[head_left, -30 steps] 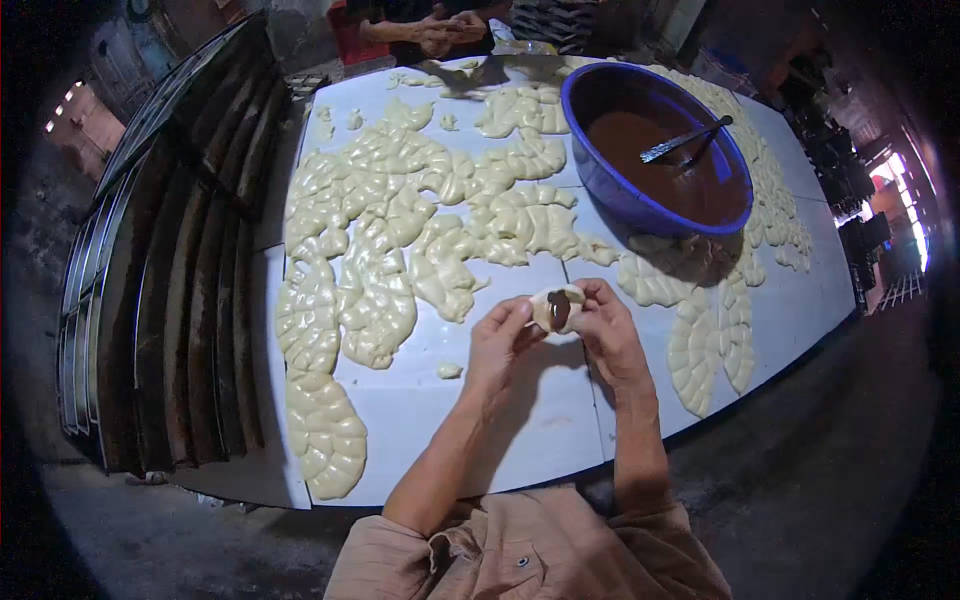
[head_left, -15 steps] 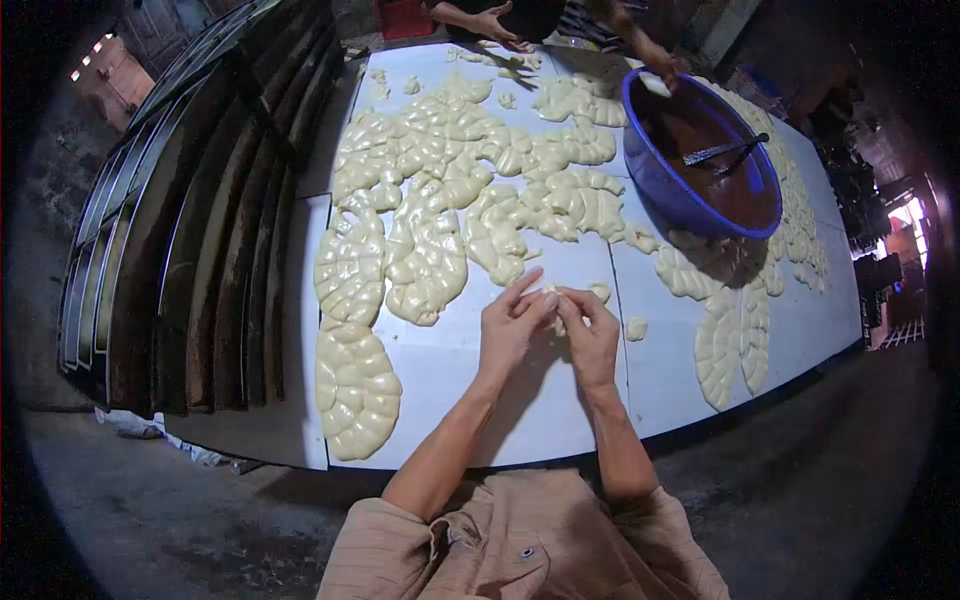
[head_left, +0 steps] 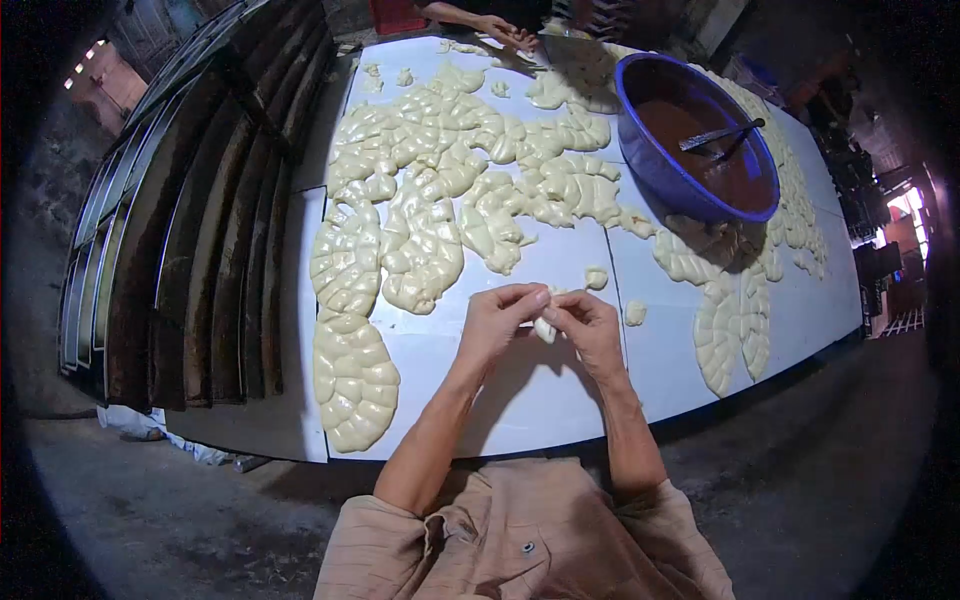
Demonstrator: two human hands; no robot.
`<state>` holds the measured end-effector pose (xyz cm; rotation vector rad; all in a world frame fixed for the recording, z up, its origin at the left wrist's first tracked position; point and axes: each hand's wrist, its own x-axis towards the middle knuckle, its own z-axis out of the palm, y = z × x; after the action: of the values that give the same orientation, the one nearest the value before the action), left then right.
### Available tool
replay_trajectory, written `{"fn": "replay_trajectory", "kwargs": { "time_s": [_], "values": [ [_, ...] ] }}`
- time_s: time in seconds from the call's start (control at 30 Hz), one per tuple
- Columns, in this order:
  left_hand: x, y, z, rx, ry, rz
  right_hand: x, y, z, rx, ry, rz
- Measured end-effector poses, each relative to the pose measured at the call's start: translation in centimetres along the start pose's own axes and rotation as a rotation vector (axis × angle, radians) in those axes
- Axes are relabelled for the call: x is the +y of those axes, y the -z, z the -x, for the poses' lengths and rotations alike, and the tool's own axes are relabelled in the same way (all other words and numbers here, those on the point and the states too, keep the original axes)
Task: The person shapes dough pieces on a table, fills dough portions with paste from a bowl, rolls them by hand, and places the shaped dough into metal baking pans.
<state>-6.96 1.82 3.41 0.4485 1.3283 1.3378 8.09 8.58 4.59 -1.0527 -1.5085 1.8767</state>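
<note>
Near the front of the white-topped table, my left hand (head_left: 496,322) and my right hand (head_left: 592,332) meet fingertip to fingertip. Between them they pinch a small piece of pale dough (head_left: 545,331), partly hidden by the fingers. Just beyond my right hand lies a small dough lump (head_left: 595,278), and another little lump (head_left: 635,313) rests to its right. Flattened, glossy dough pieces (head_left: 424,245) spread in joined patches to the left of my hands and beyond them.
A blue basin (head_left: 650,165) of brown filling stands at the back right, a spoon (head_left: 722,134) in it. More dough patches (head_left: 716,340) lie at the right. Stacked metal trays (head_left: 190,260) line the left side. Across the table, another person's hands (head_left: 508,33) hold something pale.
My fingers have shifted on the dough piece, and my left fingers are now curled in more. The other person's hand has left the basin and is back with the other one.
</note>
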Motion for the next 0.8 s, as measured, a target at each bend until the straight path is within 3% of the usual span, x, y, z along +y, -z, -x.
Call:
{"fn": "replay_trajectory", "kwargs": {
  "time_s": [0.1,0.23,0.33,0.37,0.5,0.6,0.73,0.8],
  "values": [
    [0.0,1.0,0.1,-0.082,0.082,0.017,0.3,0.2,0.3,-0.065,-0.049,-0.066],
    [1.1,2.4,0.6,-0.081,0.104,0.041,0.0,0.2,1.2,-0.224,0.315,0.339],
    [0.9,2.1,1.7,-0.123,0.039,0.084,2.0,0.1,0.5,-0.131,0.437,0.212],
    [1.0,1.8,2.1,-0.105,0.003,0.083,3.1,0.3,-0.1,-0.110,0.572,0.306],
    [-0.4,3.4,1.7,-0.170,-0.044,0.038,2.5,-3.5,0.6,0.189,0.496,0.036],
    [-1.4,3.6,2.1,-0.189,-0.071,0.049,3.9,-3.4,0.2,0.206,0.742,0.440],
    [-1.4,2.6,4.4,-0.195,-0.077,-0.008,4.9,-3.5,0.6,0.292,0.576,0.449],
    [-1.8,3.0,4.8,-0.143,-0.120,-0.191,4.8,-3.7,0.5,0.256,0.425,0.393]
  ]
}}
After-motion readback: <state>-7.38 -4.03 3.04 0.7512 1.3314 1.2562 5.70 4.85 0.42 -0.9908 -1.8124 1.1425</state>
